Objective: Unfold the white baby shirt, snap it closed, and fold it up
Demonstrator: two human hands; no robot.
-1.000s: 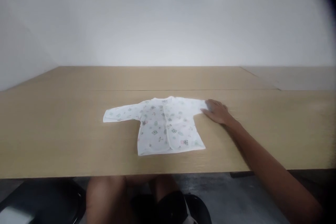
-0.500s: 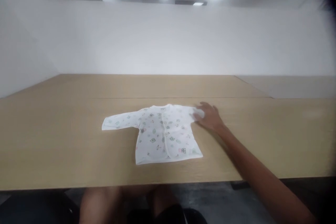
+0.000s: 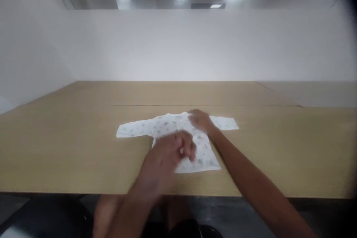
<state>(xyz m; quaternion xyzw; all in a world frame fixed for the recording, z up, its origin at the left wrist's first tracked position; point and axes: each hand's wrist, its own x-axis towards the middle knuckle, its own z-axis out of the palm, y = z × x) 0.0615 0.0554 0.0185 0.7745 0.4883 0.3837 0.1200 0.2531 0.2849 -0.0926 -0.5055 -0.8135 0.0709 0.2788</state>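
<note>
A small white baby shirt (image 3: pixel 200 145) with a print of little animals and leaves lies flat on the table, front up and both sleeves spread sideways. My right hand (image 3: pixel 200 119) rests on its upper right part, by the shoulder, with the fingers stretched out to the left and slightly blurred. Over the lower left and middle of the shirt hovers my left hand (image 3: pixel 173 152), smeared by motion. Its fingers look bent, and nothing can be made out in them. This hand and forearm hide much of the shirt's lower left side.
The wooden table (image 3: pixel 69 148) has its near edge just in front of my legs (image 3: pixel 107 212). A thin seam crosses it behind the shirt. A white wall (image 3: pixel 178 44) rises behind the table, and a dark chair-like shape (image 3: pixel 50 215) stands at the lower left.
My left hand has come into view over the shirt. My right hand has moved left from the right sleeve to the shoulder, and that sleeve now lies stretched out in full view.
</note>
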